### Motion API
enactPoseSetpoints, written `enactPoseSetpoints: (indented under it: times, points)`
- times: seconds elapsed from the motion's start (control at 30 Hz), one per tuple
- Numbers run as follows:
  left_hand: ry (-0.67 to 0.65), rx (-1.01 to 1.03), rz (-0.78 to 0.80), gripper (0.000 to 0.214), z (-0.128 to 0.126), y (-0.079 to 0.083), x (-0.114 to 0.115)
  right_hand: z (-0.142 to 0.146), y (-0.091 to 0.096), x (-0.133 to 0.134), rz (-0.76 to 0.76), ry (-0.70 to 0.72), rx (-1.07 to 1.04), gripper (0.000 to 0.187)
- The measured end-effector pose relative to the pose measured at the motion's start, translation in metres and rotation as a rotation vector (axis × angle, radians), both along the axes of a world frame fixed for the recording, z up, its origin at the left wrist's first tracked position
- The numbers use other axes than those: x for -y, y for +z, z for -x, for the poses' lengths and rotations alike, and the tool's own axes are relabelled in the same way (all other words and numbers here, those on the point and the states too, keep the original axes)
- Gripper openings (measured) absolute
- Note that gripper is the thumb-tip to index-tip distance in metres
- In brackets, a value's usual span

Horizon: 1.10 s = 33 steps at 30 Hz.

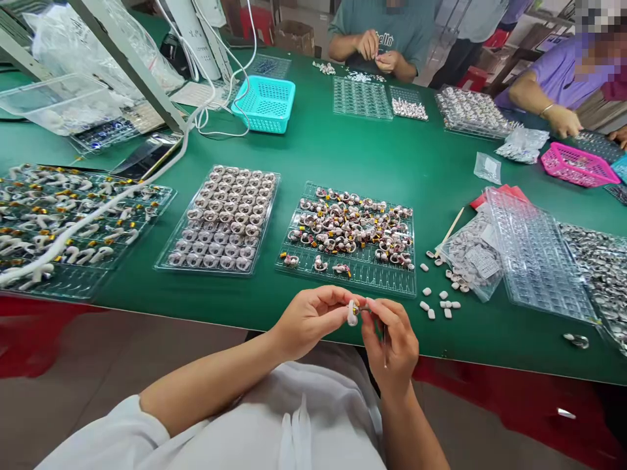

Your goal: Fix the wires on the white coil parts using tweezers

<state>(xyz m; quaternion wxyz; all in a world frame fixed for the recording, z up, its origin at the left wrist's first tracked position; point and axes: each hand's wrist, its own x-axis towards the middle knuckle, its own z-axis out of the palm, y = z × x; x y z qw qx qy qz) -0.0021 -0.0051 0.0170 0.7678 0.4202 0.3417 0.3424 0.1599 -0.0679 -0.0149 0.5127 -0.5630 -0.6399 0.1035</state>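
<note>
Earpiece (352, 314): was off-white, rounded, yellow-patched.
Left hand (307, 320): pinched it.
Right hand (396, 336): curled, held a thin rod (385, 349).

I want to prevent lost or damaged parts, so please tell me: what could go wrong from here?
The left hand holds a small white part by the fingertips near the edge of the table; it might slip and fall.
The thin rod in the right hand could perhaps scratch that part.
Loose white pieces lie close to the right hand, which might knock them away.
</note>
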Motion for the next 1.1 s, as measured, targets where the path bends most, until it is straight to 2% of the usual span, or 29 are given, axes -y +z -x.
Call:
enactPoseSetpoints:
  times: [0.1, 0.2, 0.43, 0.6, 0.83, 1.1]
  points:
    - [0.019, -0.036, 0.006, 0.026, 0.001, 0.001, -0.003, -0.002, 0.001, -0.002, -0.036, -0.018, 0.047, 0.035]
    - [0.038, -0.061, 0.017, 0.025, 0.002, 0.0, -0.006, -0.001, -0.002, 0.0, -0.014, -0.024, -0.01, 0.029]
    - [0.032, -0.083, 0.02, 0.026, 0.002, -0.007, -0.008, 0.005, -0.003, 0.006, 0.107, 0.092, -0.417, 0.017]
    - [0.021, -0.086, 0.011, 0.032, -0.002, -0.005, -0.006, 0.007, -0.003, 0.002, 0.199, 0.157, -0.573, 0.015]
    - [0.028, -0.104, -0.047, 0.03, -0.002, -0.005, -0.005, 0.004, -0.005, 0.001, 0.226, 0.169, -0.596, 0.016]
    - [0.043, -0.223, -0.217, 0.022, 0.002, -0.012, -0.003, 0.004, -0.005, -0.001, 0.236, 0.168, -0.609, 0.017]
